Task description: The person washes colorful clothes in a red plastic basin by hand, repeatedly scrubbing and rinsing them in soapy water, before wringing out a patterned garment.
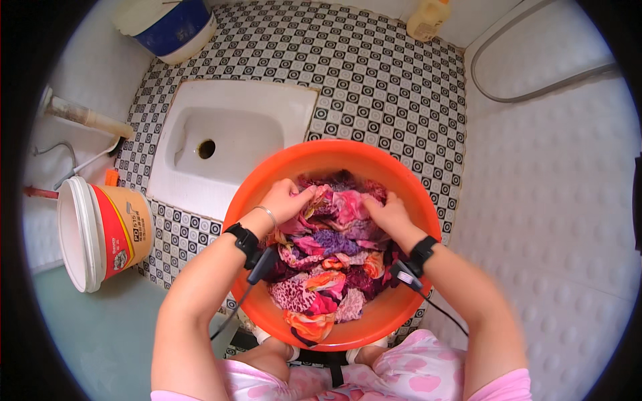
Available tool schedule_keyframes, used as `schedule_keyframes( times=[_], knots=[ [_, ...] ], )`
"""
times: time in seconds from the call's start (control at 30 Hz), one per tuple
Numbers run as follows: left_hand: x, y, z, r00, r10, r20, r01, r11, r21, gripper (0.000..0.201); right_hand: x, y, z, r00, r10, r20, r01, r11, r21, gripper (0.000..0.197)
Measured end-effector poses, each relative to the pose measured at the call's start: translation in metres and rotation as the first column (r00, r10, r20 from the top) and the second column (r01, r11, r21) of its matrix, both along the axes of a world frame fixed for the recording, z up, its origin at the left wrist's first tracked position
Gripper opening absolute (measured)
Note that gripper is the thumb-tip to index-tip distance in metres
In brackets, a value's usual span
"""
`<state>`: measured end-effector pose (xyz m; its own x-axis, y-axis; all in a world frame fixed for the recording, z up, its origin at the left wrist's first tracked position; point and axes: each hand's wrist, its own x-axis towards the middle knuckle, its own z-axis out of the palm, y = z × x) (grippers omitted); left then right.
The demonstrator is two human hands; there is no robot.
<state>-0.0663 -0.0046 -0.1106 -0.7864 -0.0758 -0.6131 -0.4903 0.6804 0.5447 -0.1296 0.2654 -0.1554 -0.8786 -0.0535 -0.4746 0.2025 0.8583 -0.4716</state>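
A bunched, multicoloured patterned cloth [328, 244] in pinks, purples and orange fills much of a round orange basin [364, 152]. Both my hands are inside the basin, over the far part of the cloth. My left hand [287, 199] pinches a pink fold between thumb and fingers. Across from it, my right hand [388, 212] grips the same pink stretch, its thumb on top and its other fingers partly hidden by fabric. Between the two hands the cloth is lifted into a loose ridge. A dark wrist strap with a cabled device sits on each wrist.
A white squat toilet [167, 170] lies beyond the basin to the left. A tan and red bucket [127, 230] stands at left, a blue and white bucket [177, 33] at far left. A yellowish bottle [428, 20] and a grey hose [515, 99] are at far right.
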Motion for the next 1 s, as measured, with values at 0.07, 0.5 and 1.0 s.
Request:
schedule_keyframes(
  times=[0.07, 0.5, 1.0],
  knots=[
    [-0.001, 0.014, -0.033, 0.895, 0.435, 0.103, -0.447, 0.868, 0.215, 0.089, -0.009, -0.011, -0.032, 0.998, -0.027, 0.064, 0.036, 0.989, -0.143, 0.085],
    [0.105, 0.040, 0.030, 0.866, -0.323, -0.381, 0.415, 0.890, 0.189, 0.049, 0.088, 0.004, 0.098, 0.313, 0.876, -0.367, -0.929, 0.362, 0.071, 0.027],
    [0.048, 0.074, -0.034, 0.925, -0.312, 0.219, 0.333, 0.941, -0.063, 0.065, 0.056, -0.033, 0.019, 0.373, 0.919, -0.126, -0.865, 0.394, 0.312, 0.013]
  ],
)
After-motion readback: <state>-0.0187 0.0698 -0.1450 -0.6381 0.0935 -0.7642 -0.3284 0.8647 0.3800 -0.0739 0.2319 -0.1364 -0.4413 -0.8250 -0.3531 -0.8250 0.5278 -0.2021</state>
